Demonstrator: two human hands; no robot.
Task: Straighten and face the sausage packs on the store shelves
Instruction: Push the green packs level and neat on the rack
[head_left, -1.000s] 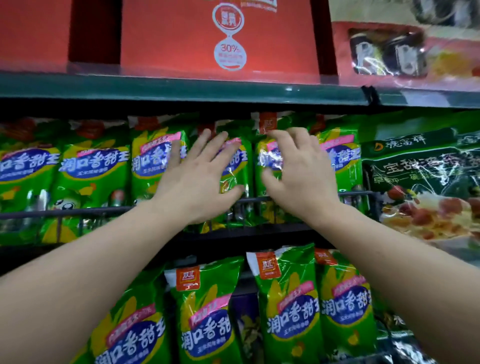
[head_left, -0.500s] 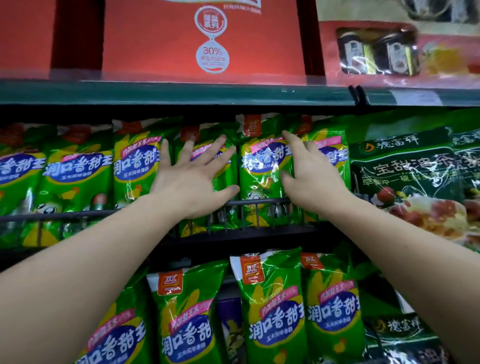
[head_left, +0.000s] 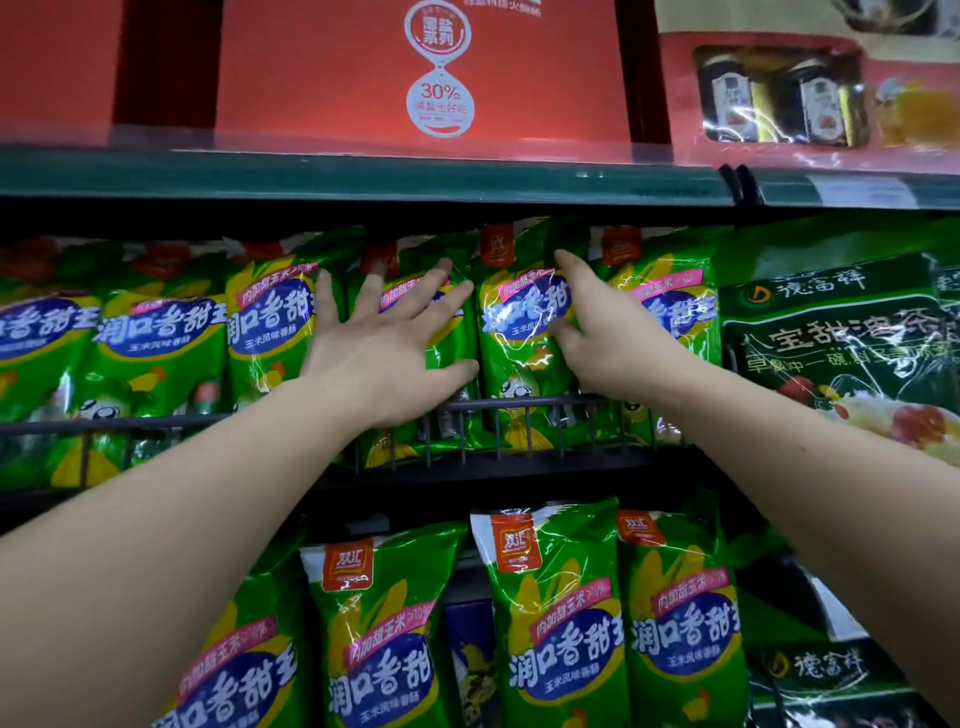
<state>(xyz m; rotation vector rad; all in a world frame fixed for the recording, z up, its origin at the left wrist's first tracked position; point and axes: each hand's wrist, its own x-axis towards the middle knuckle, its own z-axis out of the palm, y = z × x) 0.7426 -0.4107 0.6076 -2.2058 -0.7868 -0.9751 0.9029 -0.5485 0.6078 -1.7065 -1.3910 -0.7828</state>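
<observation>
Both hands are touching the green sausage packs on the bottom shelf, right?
Not the bottom shelf. The head view shows the left hand and right hand touching green sausage packs on the shelf above it, behind the black wire rail.

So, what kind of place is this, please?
Most likely a supermarket aisle. Many identical green sausage packs stand in rows behind a wire rail, and large red boxes stand on the green shelf above them.
</observation>
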